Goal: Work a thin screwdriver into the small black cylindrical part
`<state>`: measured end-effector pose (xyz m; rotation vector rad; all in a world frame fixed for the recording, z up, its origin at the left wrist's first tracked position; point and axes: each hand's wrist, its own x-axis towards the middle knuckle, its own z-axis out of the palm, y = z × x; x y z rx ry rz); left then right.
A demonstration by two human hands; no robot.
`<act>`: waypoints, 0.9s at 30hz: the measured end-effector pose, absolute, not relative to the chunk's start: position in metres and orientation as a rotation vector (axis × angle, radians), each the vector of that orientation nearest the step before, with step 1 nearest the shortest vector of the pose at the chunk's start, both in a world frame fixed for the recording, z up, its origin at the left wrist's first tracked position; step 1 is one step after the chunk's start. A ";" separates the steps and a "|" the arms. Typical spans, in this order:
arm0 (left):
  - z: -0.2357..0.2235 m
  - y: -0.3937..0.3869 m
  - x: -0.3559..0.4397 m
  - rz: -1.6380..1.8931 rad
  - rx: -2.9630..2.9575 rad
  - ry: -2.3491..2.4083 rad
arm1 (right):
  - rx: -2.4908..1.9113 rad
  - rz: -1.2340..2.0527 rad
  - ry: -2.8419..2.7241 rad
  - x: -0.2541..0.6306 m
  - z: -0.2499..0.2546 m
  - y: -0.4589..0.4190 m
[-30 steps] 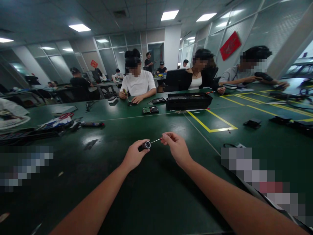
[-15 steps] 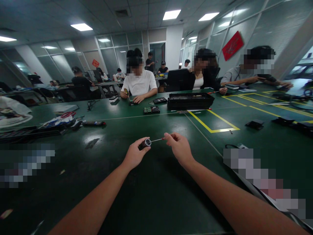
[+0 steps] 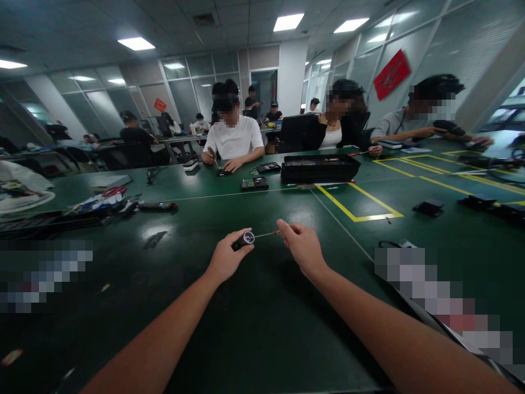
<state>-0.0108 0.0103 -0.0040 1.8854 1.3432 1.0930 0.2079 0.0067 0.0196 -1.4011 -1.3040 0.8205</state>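
My left hand (image 3: 229,256) is closed around a small dark cylindrical part (image 3: 248,238) whose round, light-rimmed end faces right and toward me. My right hand (image 3: 301,245) pinches the red handle of a thin screwdriver (image 3: 266,235) between thumb and fingers. Its metal shaft points left and its tip meets the rimmed end of the part; how deep it reaches inside cannot be made out. Both hands are held just above the green tabletop (image 3: 254,328).
Across the table lie a long black housing (image 3: 320,168) and a circuit-board device (image 3: 254,183). A dark pen-like tool (image 3: 158,206) and red-handled scissors (image 3: 115,191) lie to the left. Black pieces (image 3: 429,207) rest at right. Several people sit opposite, one in a white shirt (image 3: 235,139).
The fingers of my right hand have shifted slightly on the screwdriver's handle, the thumb now a little higher. My left hand and the part have hardly moved.
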 end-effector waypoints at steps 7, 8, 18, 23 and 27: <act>0.000 0.008 -0.010 1.067 1.912 1.353 | -1.450 0.687 -1.371 0.210 0.024 0.005; 0.001 0.007 -0.010 1.067 1.916 1.353 | -1.454 0.664 -1.381 0.210 0.025 0.004; 0.001 0.006 -0.011 1.072 1.954 1.361 | -1.459 0.570 -1.436 0.209 0.031 0.000; -0.001 0.008 -0.011 1.087 2.013 1.351 | -1.409 0.456 -1.509 0.207 0.031 -0.003; -0.002 0.009 -0.012 1.088 2.012 1.356 | -1.332 0.411 -1.589 0.207 0.031 -0.005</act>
